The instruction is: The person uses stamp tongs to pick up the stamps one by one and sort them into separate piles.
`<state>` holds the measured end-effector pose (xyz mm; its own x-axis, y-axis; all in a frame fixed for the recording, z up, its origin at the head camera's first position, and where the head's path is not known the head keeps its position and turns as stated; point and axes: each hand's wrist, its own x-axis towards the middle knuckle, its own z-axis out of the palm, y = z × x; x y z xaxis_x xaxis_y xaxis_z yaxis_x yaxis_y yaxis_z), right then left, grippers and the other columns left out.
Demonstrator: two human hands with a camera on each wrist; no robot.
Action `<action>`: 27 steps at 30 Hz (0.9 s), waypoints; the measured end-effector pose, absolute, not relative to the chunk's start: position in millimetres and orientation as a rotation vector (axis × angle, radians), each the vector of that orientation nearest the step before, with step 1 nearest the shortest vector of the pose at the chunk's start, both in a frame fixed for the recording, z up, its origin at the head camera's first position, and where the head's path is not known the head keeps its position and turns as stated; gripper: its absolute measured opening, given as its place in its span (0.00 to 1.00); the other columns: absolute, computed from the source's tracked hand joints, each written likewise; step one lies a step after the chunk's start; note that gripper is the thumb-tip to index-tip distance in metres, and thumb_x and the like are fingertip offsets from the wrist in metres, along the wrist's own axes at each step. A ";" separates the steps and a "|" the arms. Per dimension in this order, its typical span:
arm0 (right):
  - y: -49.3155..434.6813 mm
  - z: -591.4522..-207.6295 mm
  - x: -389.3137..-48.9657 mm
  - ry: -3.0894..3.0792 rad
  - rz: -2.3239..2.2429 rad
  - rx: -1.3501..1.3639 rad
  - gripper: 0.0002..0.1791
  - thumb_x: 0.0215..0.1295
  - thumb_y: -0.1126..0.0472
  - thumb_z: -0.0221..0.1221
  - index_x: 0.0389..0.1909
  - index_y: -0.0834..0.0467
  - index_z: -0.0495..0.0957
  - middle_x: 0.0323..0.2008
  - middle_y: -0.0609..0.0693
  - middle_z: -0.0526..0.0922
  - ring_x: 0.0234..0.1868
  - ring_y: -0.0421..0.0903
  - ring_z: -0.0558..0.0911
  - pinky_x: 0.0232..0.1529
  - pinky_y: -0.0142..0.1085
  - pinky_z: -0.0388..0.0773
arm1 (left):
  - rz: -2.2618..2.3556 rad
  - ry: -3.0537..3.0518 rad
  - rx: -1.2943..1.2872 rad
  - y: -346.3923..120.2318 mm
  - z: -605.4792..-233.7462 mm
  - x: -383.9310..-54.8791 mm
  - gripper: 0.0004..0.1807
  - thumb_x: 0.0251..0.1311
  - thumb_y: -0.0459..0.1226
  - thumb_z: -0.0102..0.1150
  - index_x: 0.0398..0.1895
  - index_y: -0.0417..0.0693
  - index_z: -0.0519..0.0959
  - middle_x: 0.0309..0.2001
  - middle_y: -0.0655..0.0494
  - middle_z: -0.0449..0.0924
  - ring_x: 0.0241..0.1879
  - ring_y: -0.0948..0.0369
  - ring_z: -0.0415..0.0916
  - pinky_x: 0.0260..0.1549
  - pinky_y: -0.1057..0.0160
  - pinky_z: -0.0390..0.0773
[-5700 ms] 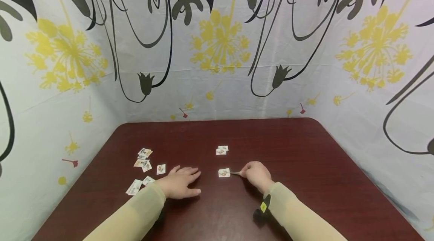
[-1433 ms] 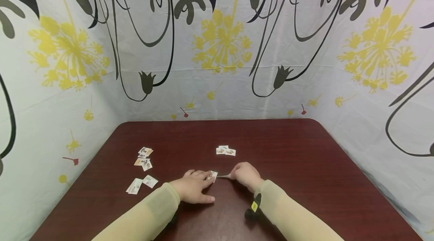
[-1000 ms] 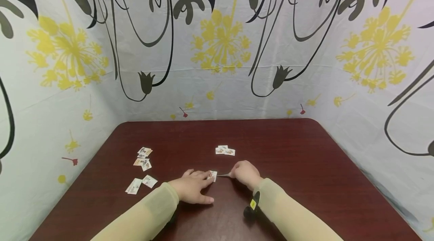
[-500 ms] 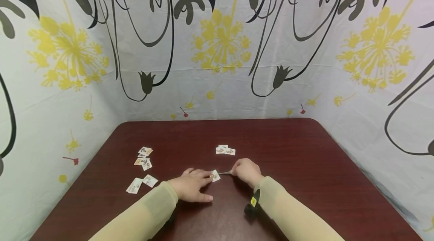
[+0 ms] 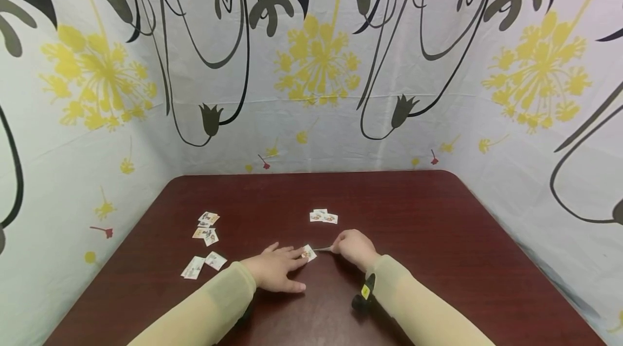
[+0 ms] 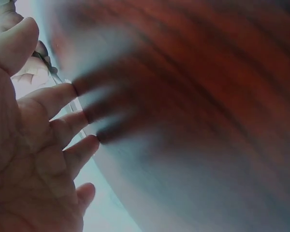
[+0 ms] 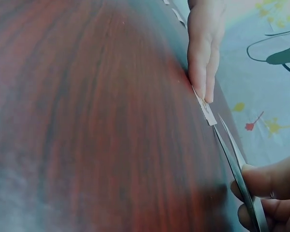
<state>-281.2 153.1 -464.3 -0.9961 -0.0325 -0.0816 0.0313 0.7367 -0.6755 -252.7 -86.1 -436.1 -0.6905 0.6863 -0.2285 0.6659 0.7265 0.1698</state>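
A small white picture card (image 5: 309, 253) lies near the middle of the dark red table, turned at an angle. My left hand (image 5: 276, 269) is spread low over the table, its fingertips on the card's left side. In the right wrist view those fingers reach the far end of the card (image 7: 206, 112). My right hand (image 5: 356, 249) pinches a pair of metal tweezers (image 7: 238, 176) between thumb and fingers. The tweezers' tips are parted, one right at the card's near edge. In the left wrist view, the left hand's (image 6: 34, 145) fingers are straight and the card is mostly hidden.
Behind the hands lies a group of small cards (image 5: 316, 217). On the left are two overlapping groups, upper cards (image 5: 209, 218) and lower cards (image 5: 206, 234), with white cards (image 5: 193, 267) nearer. A patterned cloth (image 5: 316, 135) surrounds the table (image 5: 413, 200).
Since the earliest frame, the back group has gained a card and the single left card has left its spot. My left hand has moved right onto the central card, which has lately turned slightly.
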 end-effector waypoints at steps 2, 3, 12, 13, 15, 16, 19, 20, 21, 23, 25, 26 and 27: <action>153.7 -464.8 -278.4 2.839 -1.131 0.002 0.03 0.53 0.59 0.65 0.23 0.51 0.84 0.31 0.42 0.83 0.32 0.42 0.77 0.34 0.38 0.73 | 0.116 2.654 1.055 -86.4 -437.0 -252.3 0.40 0.60 0.64 0.52 0.72 0.58 0.63 0.73 0.56 0.57 0.72 0.51 0.53 0.67 0.41 0.47; 154.2 -464.8 -276.8 2.841 -1.139 0.002 0.03 0.53 0.59 0.65 0.23 0.52 0.84 0.31 0.42 0.83 0.31 0.42 0.76 0.34 0.38 0.73 | 0.121 2.655 1.051 -86.4 -437.3 -252.1 0.40 0.59 0.64 0.52 0.72 0.58 0.63 0.73 0.56 0.57 0.72 0.51 0.53 0.67 0.41 0.47; 155.5 -464.3 -262.3 2.804 -1.243 0.030 0.03 0.51 0.62 0.65 0.21 0.55 0.83 0.28 0.43 0.82 0.29 0.43 0.74 0.31 0.37 0.70 | 0.094 2.686 1.051 -86.1 -438.2 -250.3 0.40 0.59 0.65 0.51 0.72 0.59 0.63 0.73 0.58 0.58 0.71 0.52 0.54 0.67 0.41 0.49; 155.2 -464.3 -261.0 2.801 -1.250 0.028 0.03 0.51 0.63 0.65 0.21 0.55 0.83 0.29 0.43 0.83 0.29 0.43 0.74 0.31 0.37 0.71 | 0.092 2.685 1.048 -86.3 -438.2 -250.1 0.40 0.59 0.65 0.51 0.72 0.59 0.63 0.73 0.58 0.58 0.71 0.52 0.54 0.67 0.41 0.49; 154.4 -464.4 -258.7 2.806 -1.255 0.028 0.03 0.51 0.63 0.65 0.20 0.55 0.83 0.30 0.43 0.83 0.30 0.43 0.74 0.31 0.37 0.71 | 0.086 2.688 1.047 -86.5 -438.2 -250.0 0.40 0.59 0.65 0.50 0.72 0.60 0.63 0.73 0.58 0.58 0.71 0.53 0.54 0.67 0.41 0.49; 154.1 -464.5 -257.6 2.810 -1.256 0.030 0.03 0.50 0.63 0.65 0.20 0.55 0.83 0.30 0.43 0.83 0.30 0.43 0.74 0.32 0.37 0.71 | 0.084 2.690 1.048 -86.5 -438.1 -249.8 0.40 0.59 0.65 0.50 0.72 0.60 0.63 0.73 0.58 0.58 0.71 0.53 0.54 0.67 0.41 0.49; 152.6 -464.8 -255.1 2.835 -1.245 0.049 0.03 0.49 0.63 0.65 0.20 0.54 0.82 0.30 0.42 0.84 0.30 0.42 0.75 0.32 0.37 0.71 | 0.084 2.697 1.050 -86.7 -438.1 -249.4 0.40 0.59 0.66 0.50 0.72 0.59 0.63 0.72 0.58 0.58 0.71 0.53 0.55 0.66 0.41 0.49; 152.2 -464.8 -254.4 2.841 -1.241 0.060 0.03 0.49 0.63 0.65 0.20 0.54 0.82 0.30 0.42 0.83 0.29 0.42 0.75 0.32 0.37 0.71 | 0.085 2.701 1.051 -86.7 -438.0 -249.2 0.40 0.59 0.66 0.50 0.72 0.59 0.64 0.72 0.58 0.58 0.71 0.53 0.55 0.66 0.41 0.49; 151.8 -464.8 -253.8 2.849 -1.232 0.071 0.03 0.49 0.63 0.65 0.20 0.54 0.82 0.30 0.42 0.83 0.29 0.42 0.75 0.32 0.37 0.71 | 0.086 2.702 1.052 -86.8 -438.4 -249.2 0.40 0.59 0.66 0.50 0.72 0.59 0.64 0.72 0.58 0.59 0.71 0.53 0.55 0.66 0.41 0.49; 150.9 -464.6 -253.0 2.862 -1.211 0.095 0.04 0.50 0.62 0.65 0.20 0.53 0.82 0.30 0.42 0.83 0.29 0.42 0.75 0.32 0.38 0.71 | 0.088 2.702 1.053 -87.1 -438.7 -249.4 0.40 0.59 0.66 0.50 0.72 0.59 0.64 0.72 0.58 0.59 0.71 0.53 0.55 0.66 0.41 0.48; 150.3 -464.2 -252.5 2.860 -1.200 0.118 0.04 0.51 0.62 0.65 0.20 0.52 0.83 0.30 0.42 0.83 0.30 0.43 0.75 0.32 0.38 0.71 | 0.092 2.699 1.056 -87.5 -439.4 -249.9 0.40 0.59 0.65 0.50 0.72 0.59 0.64 0.72 0.58 0.59 0.71 0.53 0.55 0.67 0.41 0.48; 150.2 -464.0 -252.4 2.859 -1.195 0.125 0.04 0.52 0.62 0.65 0.20 0.52 0.83 0.30 0.41 0.83 0.30 0.43 0.75 0.32 0.38 0.71 | 0.096 2.697 1.058 -87.7 -439.6 -250.3 0.40 0.60 0.65 0.50 0.72 0.59 0.64 0.72 0.58 0.59 0.71 0.53 0.55 0.67 0.41 0.48; 150.3 -464.1 -252.5 2.861 -1.188 0.128 0.04 0.52 0.61 0.65 0.20 0.52 0.83 0.30 0.41 0.83 0.30 0.43 0.75 0.33 0.38 0.71 | 0.101 2.694 1.058 -87.9 -439.8 -250.6 0.40 0.60 0.65 0.50 0.72 0.58 0.63 0.72 0.58 0.58 0.71 0.53 0.55 0.67 0.41 0.47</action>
<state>-252.5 150.3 -464.1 -0.9957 0.0605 -0.0699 0.0922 0.7030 -0.7052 -250.6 -87.9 -439.8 -0.7073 0.6778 -0.2009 0.6608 0.7348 0.1529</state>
